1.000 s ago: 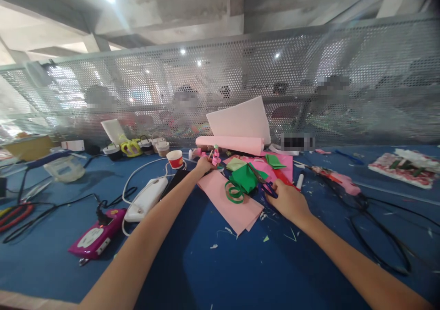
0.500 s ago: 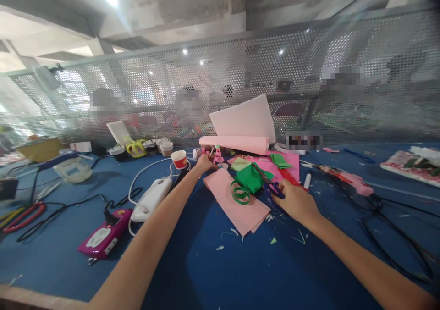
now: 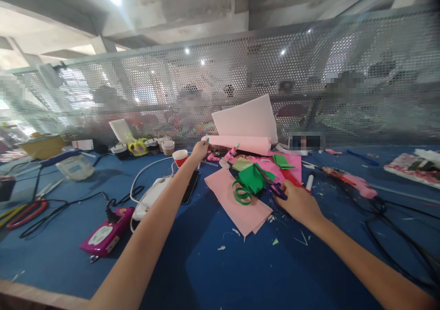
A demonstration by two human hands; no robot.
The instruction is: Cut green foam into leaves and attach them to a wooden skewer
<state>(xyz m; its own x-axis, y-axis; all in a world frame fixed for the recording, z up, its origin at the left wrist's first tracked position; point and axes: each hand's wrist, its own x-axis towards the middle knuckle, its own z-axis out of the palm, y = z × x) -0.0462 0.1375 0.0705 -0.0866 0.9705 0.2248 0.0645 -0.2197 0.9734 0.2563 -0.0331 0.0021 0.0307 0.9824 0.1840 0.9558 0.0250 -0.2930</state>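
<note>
My right hand (image 3: 300, 202) is closed on scissors (image 3: 277, 190) with dark blue handles; their blades lie over the folded green paper (image 3: 252, 178). Curled green strips (image 3: 242, 194) rest on a folded pale pink sheet (image 3: 240, 209). My left hand (image 3: 199, 151) reaches far forward, fingers closed, at the left end of a pink roll (image 3: 240, 142). A small teal spot shows at its fingertips; what it holds is hidden. Just right of that hand a small pink piece with a green tip (image 3: 231, 152) lies tilted.
A red and white paper cup (image 3: 180, 157) stands beside my left forearm, near a black phone (image 3: 190, 188) and a white power strip (image 3: 154, 190). At left is a purple socket box (image 3: 108, 232). A pink glue gun (image 3: 354, 184) with its cable lies at right.
My left hand has moved away from the small pink piece, up and slightly left to the roll's end. That piece, upright before, now leans right. My right hand stays with the scissors.
</note>
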